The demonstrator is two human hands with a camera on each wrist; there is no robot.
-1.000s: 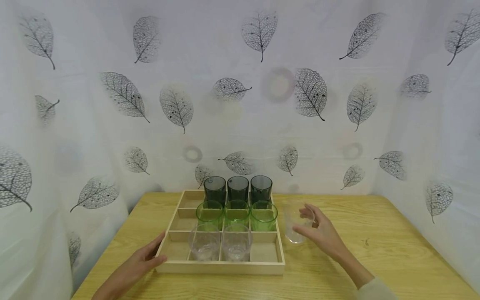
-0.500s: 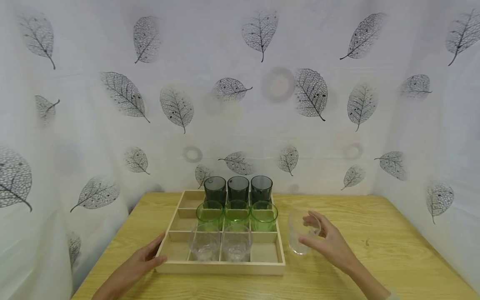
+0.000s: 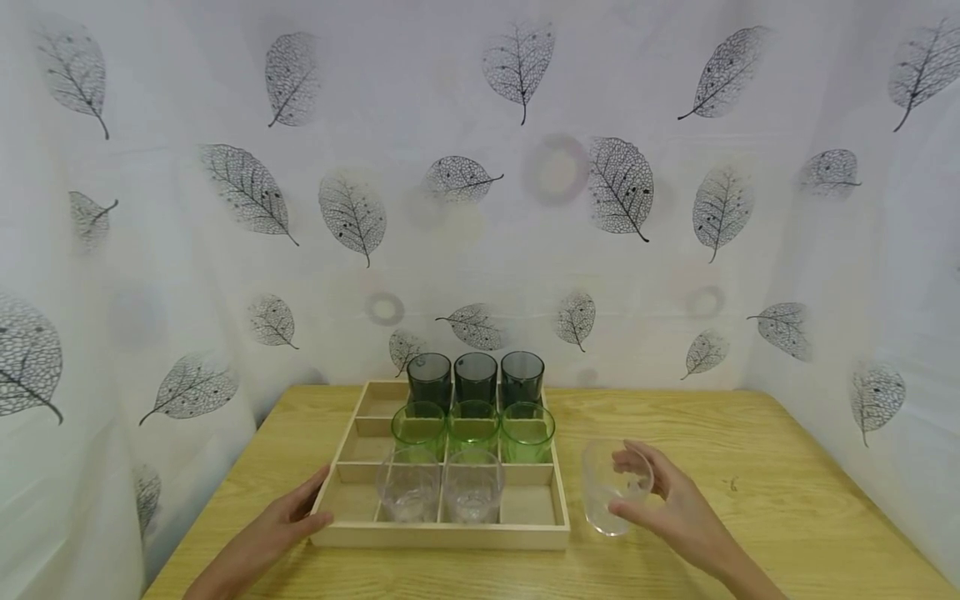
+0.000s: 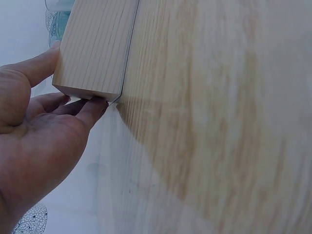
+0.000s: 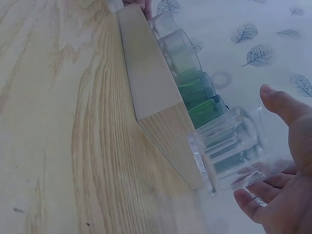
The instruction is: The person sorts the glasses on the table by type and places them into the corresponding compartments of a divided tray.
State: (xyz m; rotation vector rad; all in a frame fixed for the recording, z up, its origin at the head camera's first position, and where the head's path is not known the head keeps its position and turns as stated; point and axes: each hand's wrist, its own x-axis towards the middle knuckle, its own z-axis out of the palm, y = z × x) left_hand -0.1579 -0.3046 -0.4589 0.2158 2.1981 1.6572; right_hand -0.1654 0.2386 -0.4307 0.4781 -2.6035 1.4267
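At the tray's left front corner, my left hand (image 3: 273, 525) grips the pale wooden divided tray (image 3: 442, 537). The left wrist view has its thumb and fingers (image 4: 41, 68) on either side of the corner. Just off the tray's right side, my right hand (image 3: 675, 508) holds a clear tumbler (image 3: 603, 492), fingers on one side and thumb on the other. The right wrist view shows the tumbler's thick base (image 5: 202, 163) by the tray's end wall. Two clear tumblers (image 3: 408, 492) stand in the front row, green glasses (image 3: 527, 433) behind them, and dark grey glasses (image 3: 476, 379) at the back.
A front-row compartment (image 3: 528, 496) at the right holds no glass, nor do the left-hand ones. The tray sits on a wood-grain table (image 3: 697, 433). A white curtain (image 3: 465, 242) printed with leaves hangs behind the table and along both sides.
My right hand and the clear tumbler have come towards me and slightly right, alongside the tray. The left hand, the tray and the glasses in it have stayed put.
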